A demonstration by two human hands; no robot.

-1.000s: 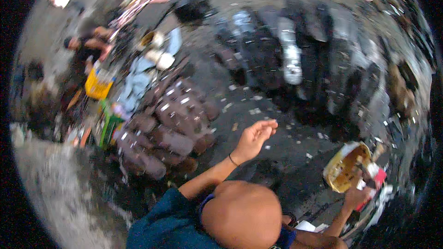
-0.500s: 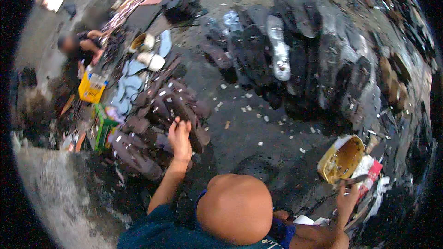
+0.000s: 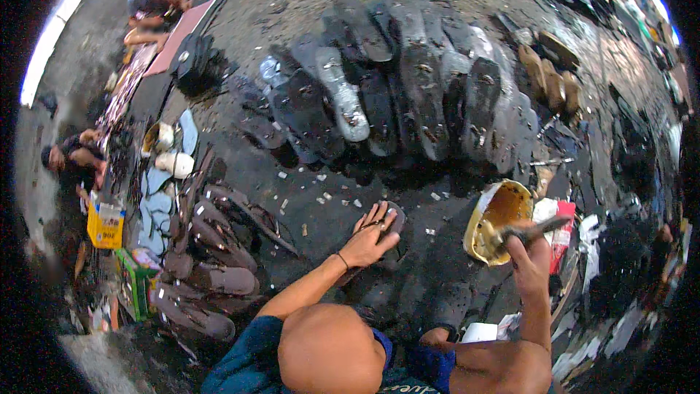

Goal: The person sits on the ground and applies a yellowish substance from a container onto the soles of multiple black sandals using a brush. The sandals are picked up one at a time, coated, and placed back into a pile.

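My left hand lies across a dark brown slipper sole in front of me, fingers along one side and thumb over the other. The palm hides much of the sole. On the right, my right hand grips a brush by its dark handle. Its head dips into a cut yellowish tub holding amber, glue-like stuff. To the left of my left hand lies a pile of brown slippers with straps.
Rows of dark soles stretch across the ground ahead. Pale blue pieces, a yellow box and a green box stand at left. A red-and-white packet sits beside the tub. Two people sit at far left.
My left hand has moved right from the brown pile and is now on a slipper sole in front of me. My right hand has brought the brush into the tub. The view has shifted.
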